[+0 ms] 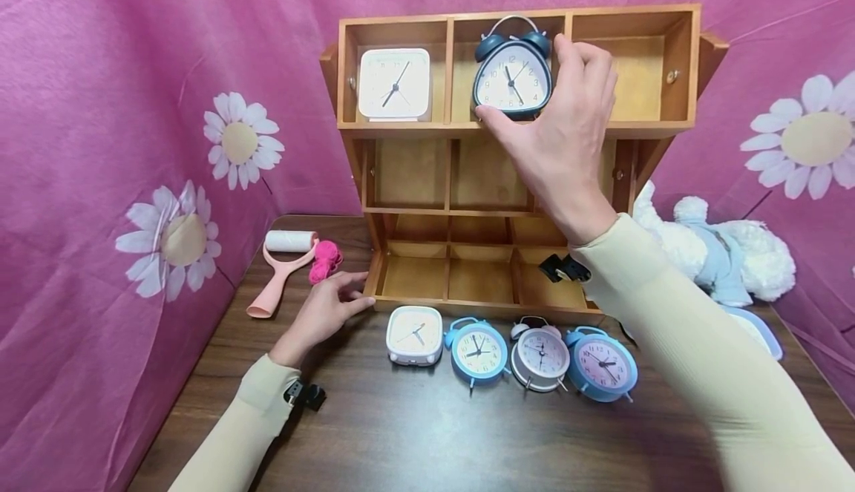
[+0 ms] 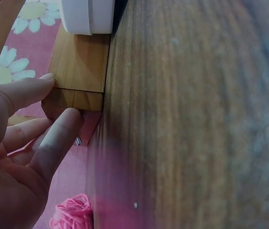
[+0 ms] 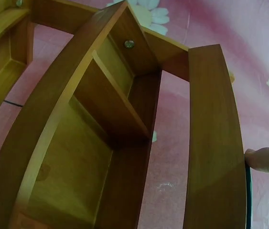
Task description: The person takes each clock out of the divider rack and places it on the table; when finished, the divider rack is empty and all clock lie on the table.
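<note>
"Where's the dark clock (image 1: 513,80)?"
"Upper middle of the frame, at the middle of the rack's (image 1: 407,128) 3 top compartments. Bells up, long axis near upright. I can't tell whether its base bears weight."
"Nearer hand?"
"The right hand (image 1: 568,128), grasping it, thumb lower left, fingers right; the clock lies left of the palm. The left hand (image 1: 327,310), left of centre, pinches the rack's lower corner."

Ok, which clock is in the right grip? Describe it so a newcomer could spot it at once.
Find the wooden shelf and look along its top row. At the middle compartment, the right grip holds a dark teal clock. Its rounded-triangle body and twin bells set it apart from the square white clock to its left.
</note>
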The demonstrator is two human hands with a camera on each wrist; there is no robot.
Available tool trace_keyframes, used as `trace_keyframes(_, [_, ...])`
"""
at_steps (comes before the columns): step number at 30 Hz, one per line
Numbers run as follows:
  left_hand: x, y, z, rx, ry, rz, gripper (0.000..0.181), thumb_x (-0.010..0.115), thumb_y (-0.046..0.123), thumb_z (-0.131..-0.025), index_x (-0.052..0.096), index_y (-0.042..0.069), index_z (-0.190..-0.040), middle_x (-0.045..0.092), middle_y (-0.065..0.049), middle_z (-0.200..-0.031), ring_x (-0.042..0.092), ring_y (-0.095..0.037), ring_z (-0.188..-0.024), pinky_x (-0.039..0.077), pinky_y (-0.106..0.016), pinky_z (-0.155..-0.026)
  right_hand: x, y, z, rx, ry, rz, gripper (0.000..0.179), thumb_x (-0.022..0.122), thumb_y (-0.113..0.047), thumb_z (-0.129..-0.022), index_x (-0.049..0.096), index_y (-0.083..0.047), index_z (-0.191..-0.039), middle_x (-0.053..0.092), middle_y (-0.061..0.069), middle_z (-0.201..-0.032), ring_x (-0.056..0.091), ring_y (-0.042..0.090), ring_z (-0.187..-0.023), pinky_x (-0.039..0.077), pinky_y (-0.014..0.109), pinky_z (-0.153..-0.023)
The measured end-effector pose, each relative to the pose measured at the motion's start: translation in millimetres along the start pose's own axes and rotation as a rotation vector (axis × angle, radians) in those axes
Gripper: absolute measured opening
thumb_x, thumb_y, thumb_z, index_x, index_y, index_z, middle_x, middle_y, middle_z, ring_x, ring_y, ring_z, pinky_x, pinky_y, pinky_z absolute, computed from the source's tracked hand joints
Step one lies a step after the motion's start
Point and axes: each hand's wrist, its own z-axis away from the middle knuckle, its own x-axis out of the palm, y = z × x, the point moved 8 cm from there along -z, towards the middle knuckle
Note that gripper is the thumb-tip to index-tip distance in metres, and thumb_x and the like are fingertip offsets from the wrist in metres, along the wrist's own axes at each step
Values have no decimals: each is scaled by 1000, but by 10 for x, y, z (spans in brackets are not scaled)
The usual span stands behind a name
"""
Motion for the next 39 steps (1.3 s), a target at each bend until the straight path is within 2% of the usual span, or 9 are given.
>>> trace_keyframes(6, [-5, 20, 5, 1, 0, 0, 53, 88, 20, -98, 73, 0, -145, 81, -16, -117, 83, -26, -102, 59, -32, -88, 37, -13, -8, 4, -9, 35, 102, 97, -53, -81, 53, -9, -162, 52, 15, -150, 42, 28, -144, 29, 31, -125])
trace_keyframes(14, [7, 8, 6, -7, -1, -5, 52, 88, 20, -98, 73, 1, -145, 81, -15, -117, 83, -27, -103, 61, -37, -92, 64, -57, 9, -28, 26, 75, 102, 98, -56, -80, 55, -5, -158, 56, 19, -148, 46, 35, -141, 33, 38, -125])
trace_keyframes(25, [3, 42, 7, -5, 0, -6, 52, 88, 18, -98, 72, 1, -145, 81, -16, -119, 83, -28, -104, 62, -44, -94, 54, -53, 28, -44, 46, 80, 95, 96, -56, -82, 59, -3, -152, 59, 20, -143, 47, 37, -136, 35, 41, -124])
trace_keyframes(31, [2, 46, 9, 9, 2, 2, 52, 88, 21, -99, 73, 1, -144, 81, -16, -117, 83, -27, -102, 61, -36, -91, 51, -58, 25, -61, 35, 77, 95, 95, -55, -84, 60, -1, -154, 59, 23, -142, 46, 39, -137, 36, 43, -125])
trace_keyframes(34, [3, -5, -1, 40, 8, 20, 53, 89, 24, -97, 74, 1, -143, 81, -16, -114, 83, -26, -98, 61, -35, -87, 58, -77, 22, -80, 29, 82, 94, 94, -54, -85, 60, 1, -154, 60, 25, -139, 47, 41, -136, 37, 45, -123])
trace_keyframes(38, [74, -289, -85, 88, 36, -1, 57, 90, 40, -96, 76, 7, -141, 82, -8, -109, 80, -13, -91, 59, -29, -81, 64, -104, 20, -113, 31, 84, 88, 94, -52, -86, 63, 2, -149, 63, 27, -134, 48, 43, -133, 38, 48, -119])
trace_keyframes(39, [76, -307, -91, 91, 39, -1, 58, 90, 41, -96, 77, 7, -141, 82, -8, -109, 80, -12, -91, 59, -29, -81, 63, -107, 20, -119, 34, 83, 87, 93, -51, -86, 64, 2, -148, 63, 27, -133, 48, 44, -132, 38, 49, -119])
